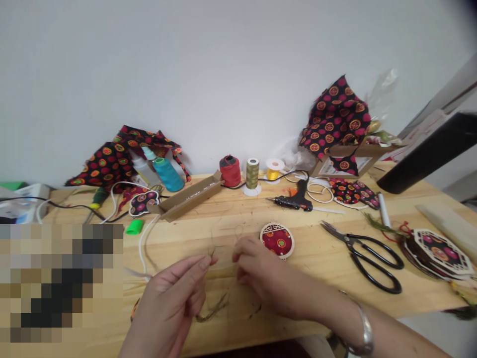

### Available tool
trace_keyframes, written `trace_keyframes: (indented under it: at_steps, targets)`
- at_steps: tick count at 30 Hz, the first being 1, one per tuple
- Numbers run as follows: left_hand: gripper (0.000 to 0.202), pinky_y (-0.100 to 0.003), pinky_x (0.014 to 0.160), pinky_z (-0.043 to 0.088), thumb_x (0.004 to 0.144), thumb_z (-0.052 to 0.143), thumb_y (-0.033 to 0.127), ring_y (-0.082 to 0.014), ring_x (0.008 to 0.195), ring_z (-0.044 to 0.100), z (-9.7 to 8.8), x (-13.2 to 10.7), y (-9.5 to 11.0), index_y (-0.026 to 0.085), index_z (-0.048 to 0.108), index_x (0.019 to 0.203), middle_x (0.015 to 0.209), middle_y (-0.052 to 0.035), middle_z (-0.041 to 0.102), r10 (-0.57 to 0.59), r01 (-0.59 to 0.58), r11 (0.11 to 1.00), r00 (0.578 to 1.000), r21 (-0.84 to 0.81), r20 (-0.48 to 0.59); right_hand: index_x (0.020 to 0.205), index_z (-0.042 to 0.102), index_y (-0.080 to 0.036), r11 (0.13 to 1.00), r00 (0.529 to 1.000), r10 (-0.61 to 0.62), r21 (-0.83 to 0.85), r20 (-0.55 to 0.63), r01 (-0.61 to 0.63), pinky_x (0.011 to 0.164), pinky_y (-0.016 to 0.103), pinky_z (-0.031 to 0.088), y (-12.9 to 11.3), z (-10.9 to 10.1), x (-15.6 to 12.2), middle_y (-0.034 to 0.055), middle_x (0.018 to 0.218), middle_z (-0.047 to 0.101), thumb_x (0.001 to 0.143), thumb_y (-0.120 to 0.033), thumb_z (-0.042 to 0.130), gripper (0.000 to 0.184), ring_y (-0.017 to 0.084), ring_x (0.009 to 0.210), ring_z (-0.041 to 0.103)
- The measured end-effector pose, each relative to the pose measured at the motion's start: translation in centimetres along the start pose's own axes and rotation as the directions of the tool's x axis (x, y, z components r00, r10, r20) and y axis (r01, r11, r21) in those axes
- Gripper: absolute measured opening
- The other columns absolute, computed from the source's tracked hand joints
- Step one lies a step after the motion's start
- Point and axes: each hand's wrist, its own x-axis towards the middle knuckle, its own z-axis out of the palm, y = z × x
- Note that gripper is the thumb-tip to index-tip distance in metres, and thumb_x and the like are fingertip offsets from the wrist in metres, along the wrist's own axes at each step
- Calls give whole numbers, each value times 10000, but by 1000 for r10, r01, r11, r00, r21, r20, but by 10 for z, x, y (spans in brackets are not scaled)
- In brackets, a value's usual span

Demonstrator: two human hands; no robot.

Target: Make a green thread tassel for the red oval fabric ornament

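Both of my hands hover over the near middle of a wooden table [231, 214]. My left hand [175, 298] pinches thin olive-green threads [214, 308] between thumb and fingertips; the strands trail down toward the table edge. My right hand [261, 273] is curled, fingertips pinched on the same fine thread, which loops up just above it. A small round red patterned ornament [278, 239] lies on the table right behind my right hand. A bracelet sits on my right wrist.
Black scissors [367, 253] lie to the right, beside stacked patterned ornaments [436, 251]. Behind are a black glue gun [294, 200], red, olive and yellow thread spools [252, 173], a teal spool [168, 174], a long cardboard box [188, 199] and patterned black fabric [337, 117].
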Motion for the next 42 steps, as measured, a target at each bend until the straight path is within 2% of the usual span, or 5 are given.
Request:
trace_keyframes:
  at_steps: [5,8,11,24,42]
  targets:
    - [207,-146,350,212,647,766,318,-41,406,200,0,3,-5,125,717,704,424,96,326,-7,8,1000,1000,-28,29,692,512,-160,512,893,451,821,-8,-251,741,313,482,1,-2,-5,26,805,602,779,-166,576,109,141,765,609]
    - [212,-146,345,210,631,779,312,-42,401,202,4,4,-6,129,720,718,418,101,320,-16,16,999,1000,-45,12,734,523,-147,143,819,564,964,107,-225,544,233,468,-4,2,-3,-1,669,586,728,-305,647,201,121,584,617]
    - [198,-143,347,209,616,791,287,-41,409,203,8,6,-7,128,714,705,431,99,333,-26,25,996,1000,-83,-5,733,532,-130,72,782,614,979,105,-188,451,175,395,-13,5,1,3,636,588,695,-353,673,267,94,515,590]
    - [207,-167,366,167,696,732,265,-48,425,177,15,10,-15,141,616,577,461,96,316,-100,109,983,993,-148,70,782,580,-166,837,731,504,468,-460,-283,578,263,402,-29,48,10,36,701,581,843,-186,457,139,155,667,545]
    - [150,-160,357,168,681,740,280,-47,418,165,14,12,-15,134,706,679,432,105,299,-82,89,985,995,-150,52,774,582,-158,891,783,433,345,-447,-296,599,253,398,-31,50,6,36,718,617,821,-118,478,121,153,672,564]
